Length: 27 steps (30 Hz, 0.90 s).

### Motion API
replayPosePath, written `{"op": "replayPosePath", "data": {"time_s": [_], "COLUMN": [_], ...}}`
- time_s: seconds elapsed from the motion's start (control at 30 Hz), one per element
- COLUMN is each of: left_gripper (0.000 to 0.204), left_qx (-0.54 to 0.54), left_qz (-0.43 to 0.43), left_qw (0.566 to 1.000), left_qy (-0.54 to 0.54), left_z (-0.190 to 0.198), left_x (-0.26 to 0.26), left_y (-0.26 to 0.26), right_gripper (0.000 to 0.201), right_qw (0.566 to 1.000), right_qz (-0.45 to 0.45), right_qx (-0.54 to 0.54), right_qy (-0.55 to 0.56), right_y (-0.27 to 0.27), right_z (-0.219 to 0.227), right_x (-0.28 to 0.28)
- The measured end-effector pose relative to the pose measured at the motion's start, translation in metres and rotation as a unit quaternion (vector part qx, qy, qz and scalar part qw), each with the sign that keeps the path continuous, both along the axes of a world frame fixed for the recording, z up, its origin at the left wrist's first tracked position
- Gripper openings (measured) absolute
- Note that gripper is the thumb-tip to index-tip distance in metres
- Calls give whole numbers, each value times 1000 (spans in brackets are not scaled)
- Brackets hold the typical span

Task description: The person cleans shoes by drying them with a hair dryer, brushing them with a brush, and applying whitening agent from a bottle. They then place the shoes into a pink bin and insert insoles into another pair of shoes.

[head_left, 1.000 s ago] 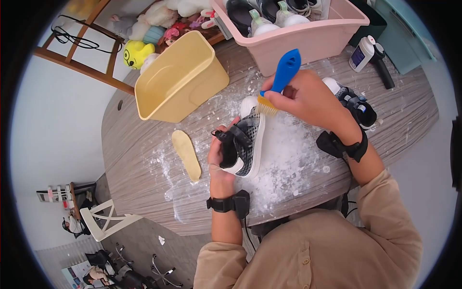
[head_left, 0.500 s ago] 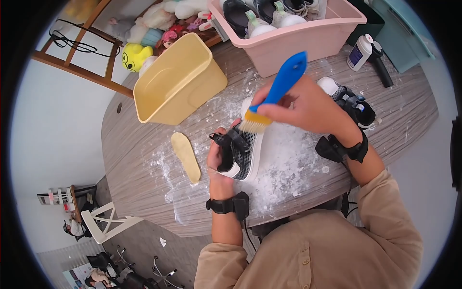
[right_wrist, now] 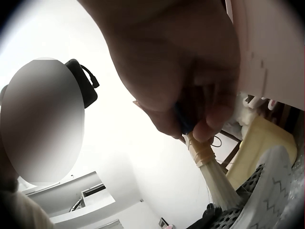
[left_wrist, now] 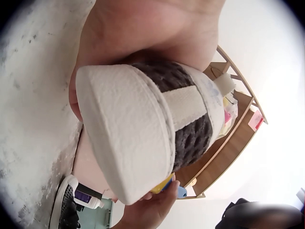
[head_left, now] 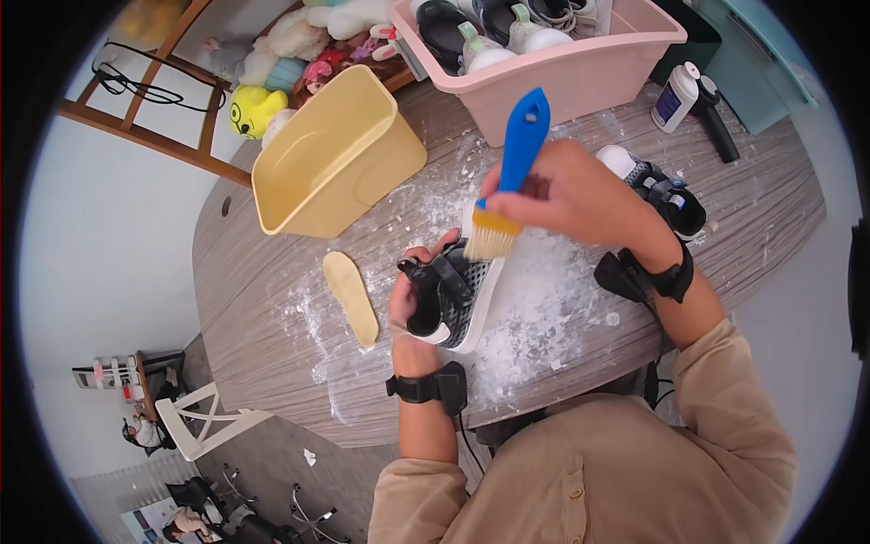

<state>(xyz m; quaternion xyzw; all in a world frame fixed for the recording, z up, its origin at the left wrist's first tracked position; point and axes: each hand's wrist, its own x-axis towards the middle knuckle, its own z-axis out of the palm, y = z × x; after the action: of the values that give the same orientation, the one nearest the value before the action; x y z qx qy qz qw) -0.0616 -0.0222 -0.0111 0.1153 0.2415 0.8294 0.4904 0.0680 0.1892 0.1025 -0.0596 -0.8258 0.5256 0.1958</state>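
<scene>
A grey-and-black mesh shoe point(head_left: 459, 299) with a white sole is tilted in the left hand point(head_left: 408, 304), whose fingers curl round its far side. In the left wrist view the white heel of the shoe point(left_wrist: 124, 129) fills the middle, under the palm. The right hand point(head_left: 575, 195) pinches a blue-handled brush point(head_left: 524, 136) near its yellow collar. Pale bristles point(right_wrist: 218, 186) touch the mesh upper in the right wrist view. A beige insole point(head_left: 351, 297) lies on the table left of the left hand.
White powder covers parts of the wooden table point(head_left: 272, 363). A yellow bin point(head_left: 362, 172) stands at the back left, a pink bin of shoes point(head_left: 553, 91) at the back. Toward the right are a second shoe point(head_left: 657, 190), a white bottle point(head_left: 675, 98) and a black-handled object point(head_left: 718, 131).
The brush has moved from the toe onto the upper, and its handle now stands more upright than half a second ago. The held shoe has shifted slightly toward the person.
</scene>
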Motion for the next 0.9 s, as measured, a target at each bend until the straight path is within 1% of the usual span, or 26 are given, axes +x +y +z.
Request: {"op": "replayPosePath", "data": {"time_s": [0.07, 0.13, 0.17, 0.23, 0.3, 0.33, 0.4, 0.43, 0.47, 0.5, 0.57, 0.6, 0.7, 0.73, 0.83, 0.87, 0.9], "left_gripper": [19, 19, 18, 19, 20, 21, 32, 33, 33, 34, 22, 17, 17, 18, 19, 20, 20], "left_qx": [-3, -16, -23, 28, 46, 40, -23, -22, -19, -16, -46, -61, -60, -56, -40, -31, -21], "left_qz": [-6, 3, 8, -26, -36, -27, 59, 48, 36, 26, 38, 45, 69, 66, 57, 51, 46], "left_qw": [1000, 1000, 999, 997, 994, 995, 997, 998, 998, 999, 995, 991, 989, 989, 991, 992, 993], "left_qy": [0, -23, -35, -74, -93, -92, -37, -37, -37, -37, -84, -108, -120, -119, -114, -112, -110], "left_z": [1, -2, -4, -5, -2, 1, 17, 11, 5, 1, 0, 1, -3, -2, 0, -2, -2], "left_x": [-1, -3, -4, -6, -5, -2, 12, 9, 4, 1, -5, -6, -6, -5, -3, -3, -4], "left_y": [-1, 0, 0, -1, -1, -1, 2, -1, -4, -7, -6, -5, -4, -3, -4, -4, -4], "right_gripper": [22, 22, 22, 23, 22, 22, 22, 21, 21, 21, 21, 21, 21, 23, 24, 26, 26], "right_qw": [999, 994, 996, 997, 999, 995, 990, 985, 993, 997, 999, 998, 995, 990, 981, 984, 991], "right_qz": [-48, -103, -90, -65, 45, 99, 132, 148, 99, 52, -44, -58, 55, 117, 181, 152, 102], "right_qx": [11, 23, -1, -48, -27, -17, 48, 81, 59, 42, 10, -3, -84, -45, -50, -52, -45], "right_qy": [12, 27, 18, -2, -10, -13, 13, 26, -32, -25, -10, -7, -13, -64, -56, -76, -74], "right_y": [9, 16, 14, 5, -8, -13, -17, -19, -17, -13, -4, -5, -18, -20, -32, -32, -29], "right_z": [-8, -9, -6, 4, 14, 15, 7, 4, 4, 2, -2, 2, 6, 14, 5, 3, 0], "right_x": [-5, -6, -5, 2, 8, 9, 5, 4, 1, -2, -5, -2, 4, 6, 3, 1, -2]}}
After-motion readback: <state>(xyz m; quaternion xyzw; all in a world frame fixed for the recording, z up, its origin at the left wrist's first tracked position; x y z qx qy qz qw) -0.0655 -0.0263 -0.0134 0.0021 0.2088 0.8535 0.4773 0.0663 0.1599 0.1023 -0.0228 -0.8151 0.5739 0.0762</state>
